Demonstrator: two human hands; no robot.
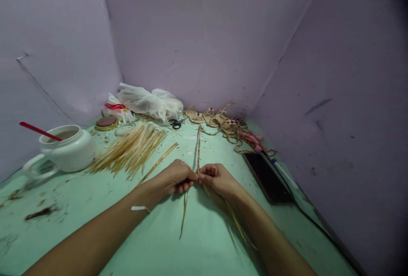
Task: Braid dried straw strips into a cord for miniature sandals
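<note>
Fingers (pixel 186 181) of your left hand (pixel 172 180) and right hand (pixel 221 179) pinch tight on the braided straw cord (pixel 198 148), running centre to far — slacken and the near loose strands (pixel 184 214) likely slip, plait unravels.

We see soft, fairly dim light from above, which leaves only faint shadows on the bench (pixel 79 225) under the left hand (pixel 174 179) and right hand (pixel 219 179). The wide lens bows the walls (pixel 207 34), and the right corners darken.
</note>
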